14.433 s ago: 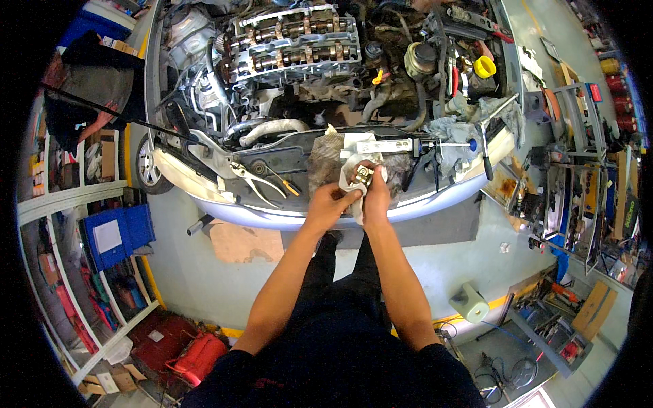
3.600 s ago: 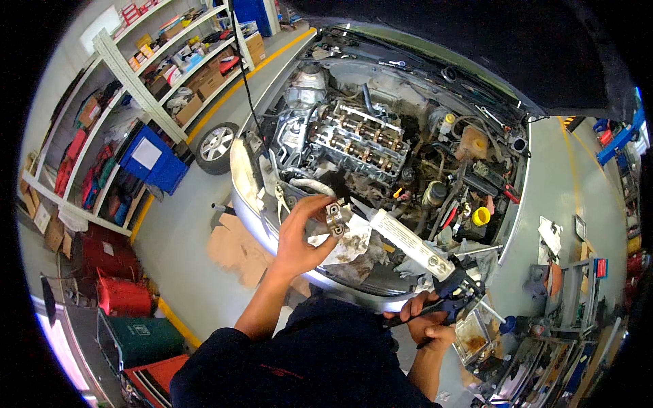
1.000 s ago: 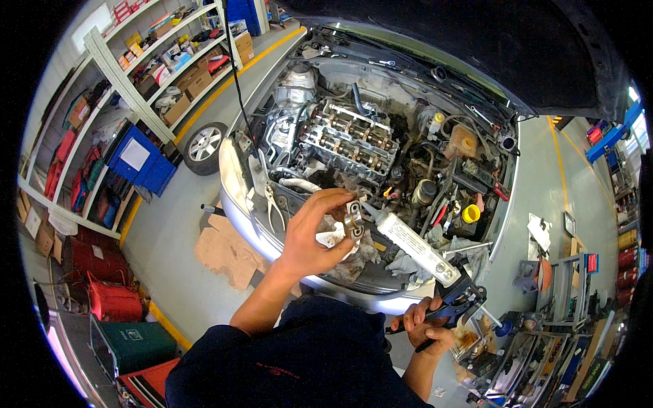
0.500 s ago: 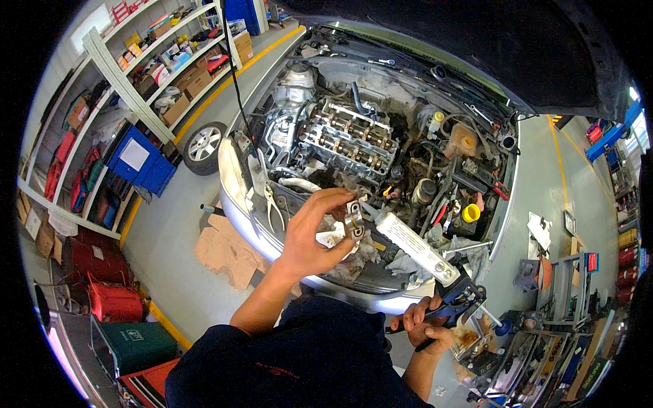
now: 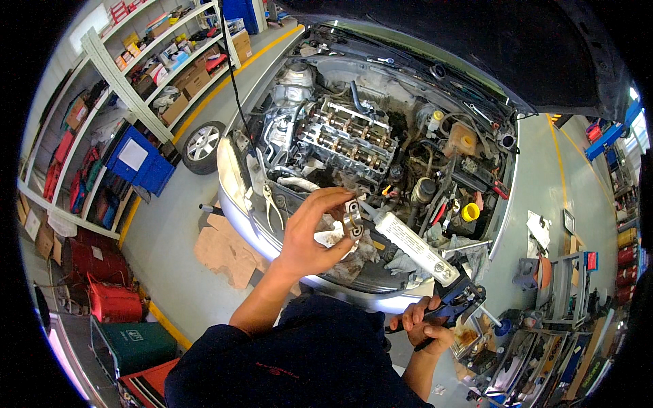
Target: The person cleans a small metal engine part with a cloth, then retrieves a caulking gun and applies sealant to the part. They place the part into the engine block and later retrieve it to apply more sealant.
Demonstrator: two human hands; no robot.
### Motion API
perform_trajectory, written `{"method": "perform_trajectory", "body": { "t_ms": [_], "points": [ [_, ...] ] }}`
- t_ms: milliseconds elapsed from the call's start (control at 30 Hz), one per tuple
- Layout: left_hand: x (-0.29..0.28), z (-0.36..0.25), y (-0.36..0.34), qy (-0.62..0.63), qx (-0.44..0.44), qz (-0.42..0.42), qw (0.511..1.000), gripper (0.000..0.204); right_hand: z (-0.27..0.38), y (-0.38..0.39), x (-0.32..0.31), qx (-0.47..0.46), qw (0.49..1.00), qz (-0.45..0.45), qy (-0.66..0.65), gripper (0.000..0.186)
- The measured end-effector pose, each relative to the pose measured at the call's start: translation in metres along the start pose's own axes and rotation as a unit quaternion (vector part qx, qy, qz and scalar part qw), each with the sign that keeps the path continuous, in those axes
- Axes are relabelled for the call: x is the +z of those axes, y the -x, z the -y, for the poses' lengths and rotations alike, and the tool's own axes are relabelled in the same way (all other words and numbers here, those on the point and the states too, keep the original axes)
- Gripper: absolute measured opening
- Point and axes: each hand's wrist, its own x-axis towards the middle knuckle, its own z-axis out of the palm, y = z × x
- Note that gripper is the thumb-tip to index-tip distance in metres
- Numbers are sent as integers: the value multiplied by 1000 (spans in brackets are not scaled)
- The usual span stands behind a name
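Observation:
Between the thumb and fingers of my left hand is a camshaft bearing cap, a small metal piece with a curved middle and bolt holes, held over the car's front edge. My right hand grips the handle of a caulking gun loaded with a white sealant cartridge. The cartridge slants up to the left, and its nozzle is right by the cap; whether they touch I cannot tell. Beyond both hands lies the engine's cylinder head, uncovered, with its camshafts showing.
The raised hood hangs over the far right. Pliers rest on the front left of the engine bay, and a yellow cap lies at its right. A loose wheel is on the floor at left, near stocked shelves.
Both hands keep their grips, with the nozzle still beside the bearing cap. Apart from a very slight shift of the view, nothing has visibly moved.

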Motion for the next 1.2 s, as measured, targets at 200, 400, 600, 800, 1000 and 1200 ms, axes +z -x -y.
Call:
{"method": "perform_trajectory", "body": {
  "t_ms": [200,400,600,800,1000,1200],
  "points": [
    [-1,1,0,-9,8,-1,1000,58,0,1,1,9,1000,-18,-6,50],
    [-2,0,0,-10,12,-5,1000,59,0,1,2,6,1000,-29,-7,50],
    [-2,0,0,1,-4,3,1000,59,1,0,-1,-1,1000,-27,1,49],
    [-2,-2,-3,-13,9,-5,1000,58,1,0,1,2,1000,-30,4,49],
    [-1,0,-2,2,-8,1,1000,58,0,0,-2,3,1000,-24,-5,48],
    [-1,1,-3,-16,8,-2,1000,57,-1,0,-2,-6,1000,-18,10,50]
  ]
}}
